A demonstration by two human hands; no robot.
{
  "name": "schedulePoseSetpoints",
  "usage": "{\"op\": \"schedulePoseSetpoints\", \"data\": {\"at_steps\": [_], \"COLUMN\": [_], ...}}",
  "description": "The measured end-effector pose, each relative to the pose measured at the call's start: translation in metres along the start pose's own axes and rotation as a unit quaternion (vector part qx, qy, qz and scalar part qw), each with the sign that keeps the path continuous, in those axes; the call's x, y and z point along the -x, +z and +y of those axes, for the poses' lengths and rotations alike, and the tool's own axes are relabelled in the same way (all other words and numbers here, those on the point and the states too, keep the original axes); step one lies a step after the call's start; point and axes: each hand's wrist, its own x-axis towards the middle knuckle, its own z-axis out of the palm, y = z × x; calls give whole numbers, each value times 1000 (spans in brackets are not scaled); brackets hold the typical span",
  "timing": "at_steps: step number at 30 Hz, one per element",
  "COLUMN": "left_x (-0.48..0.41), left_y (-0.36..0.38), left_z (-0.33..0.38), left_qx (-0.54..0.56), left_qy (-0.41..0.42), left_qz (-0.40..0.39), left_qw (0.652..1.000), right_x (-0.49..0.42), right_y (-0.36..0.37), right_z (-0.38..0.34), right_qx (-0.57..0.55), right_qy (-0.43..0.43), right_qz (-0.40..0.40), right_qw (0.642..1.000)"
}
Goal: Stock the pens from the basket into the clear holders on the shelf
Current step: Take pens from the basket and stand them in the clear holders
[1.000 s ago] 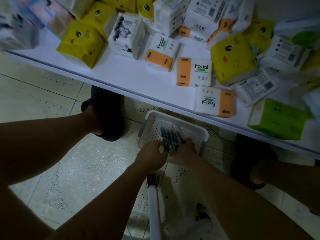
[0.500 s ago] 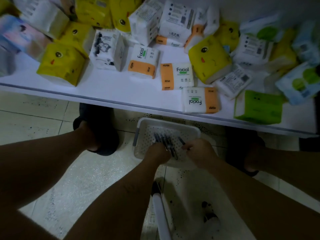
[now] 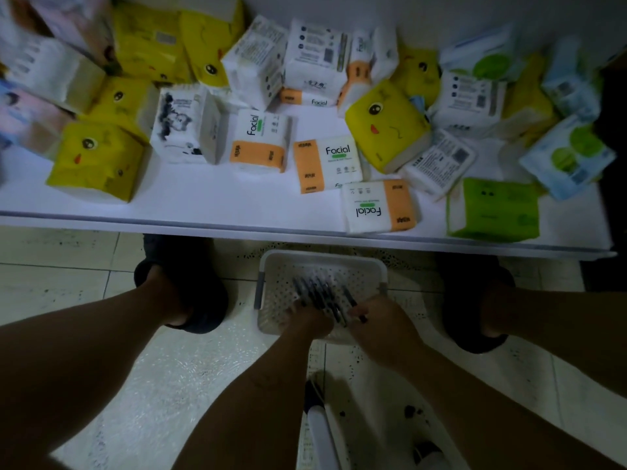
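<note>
A white perforated basket [image 3: 271, 266] sits on the tiled floor just below the shelf's front edge. Several dark pens [image 3: 317, 291] lie bunched in it. My left hand [image 3: 307, 322] reaches into the basket and grips the near ends of the bunch. My right hand [image 3: 380, 322] is beside it and pinches a single dark pen [image 3: 353, 303] that sticks out toward the basket's right side. No clear holders appear in this view.
A white shelf [image 3: 210, 201] carries many tissue packs: yellow ones, orange-and-white Facial packs [image 3: 259, 144], a green pack [image 3: 493, 208]. My feet in dark slippers [image 3: 190, 286] flank the basket. A white bar [image 3: 322, 435] stands on the floor near me.
The view has tilted up, showing more of the shelf. My hands have drawn apart in the basket: the right now holds one pen separate from the bunch in the left.
</note>
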Motion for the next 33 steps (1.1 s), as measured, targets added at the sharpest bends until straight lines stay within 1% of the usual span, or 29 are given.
{"op": "schedulePoseSetpoints", "data": {"at_steps": [3,4,5,6,8,9,11,12,14,16,18,21,23,25,27,29,31,33], "left_x": [-19,-25,-29,-23,6,16,30,35,47,57,66,84,92,100,111,128,146,169], "left_y": [14,17,18,14,-3,-7,-10,-10,-8,-7,-9,-15,-19,-22,-26,-32,-40,-53], "left_z": [-3,-4,-6,-5,3,7,11,12,13,13,14,16,13,9,9,13,23,37], "left_qx": [39,72,129,199,314,347,363,379,427,470,498,538,523,480,446,424,414,414], "left_qy": [2,7,16,21,24,17,6,8,14,14,9,20,40,46,54,82,118,165], "left_qz": [-2,4,14,18,63,84,132,143,143,128,117,94,85,90,92,90,104,130], "left_qw": [999,997,991,980,947,934,922,914,893,873,859,837,847,872,889,898,896,886], "right_x": [2,2,2,1,0,-1,-4,-5,-8,-10,-9,-10,-10,-9,-6,-1,7,16], "right_y": [-4,-6,-7,-8,-10,-9,-6,-5,-2,-1,-2,-2,-4,-6,-11,-17,-24,-31], "right_z": [3,4,5,6,9,11,15,15,17,21,24,34,37,39,36,32,25,17], "right_qx": [14,19,21,22,31,31,17,11,-11,-66,-116,-155,-164,-165,-160,-154,-159,-177], "right_qy": [5,5,8,9,12,14,21,21,21,33,52,71,67,56,31,7,-8,-36], "right_qz": [-3,-5,-5,-5,-5,-4,0,5,18,23,19,27,32,38,43,56,87,132], "right_qw": [1000,1000,1000,1000,999,999,1000,1000,1000,997,992,985,984,984,986,987,983,975]}}
